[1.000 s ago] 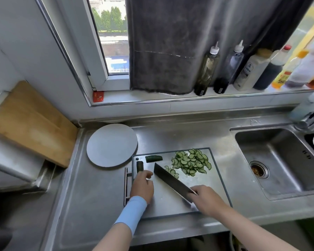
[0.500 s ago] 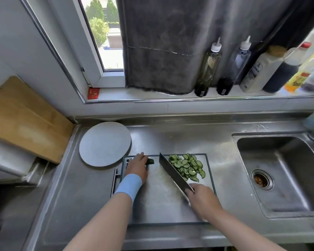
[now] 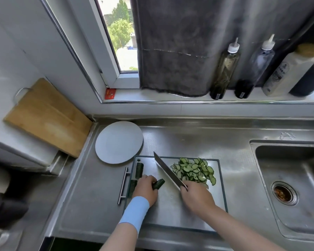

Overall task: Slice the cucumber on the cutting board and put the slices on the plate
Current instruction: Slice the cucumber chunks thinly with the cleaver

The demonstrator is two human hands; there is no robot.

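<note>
Cucumber piece (image 3: 159,183), in the head view, lies on the cutting board (image 3: 179,214) with your left hand (image 3: 146,187) gripping it. Your right hand (image 3: 196,196) grasps the knife (image 3: 168,171), its blade between that piece and the slices (image 3: 194,170) heaped far right. The plate (image 3: 119,142) sits just beside the board's far left corner.

I'm in a home kitchen: a stainless steel surface (image 3: 198,140) runs straight into a built-in sink (image 3: 288,160) with a drain strainer (image 3: 284,193). A row of condiment bottles (image 3: 225,69) lines the windowsill (image 3: 170,97) below a curtained window (image 3: 120,33). A wooden board (image 3: 47,116) leans against the wall, and cucumber slices (image 3: 194,169) lie on my cutting board (image 3: 188,214).
</note>
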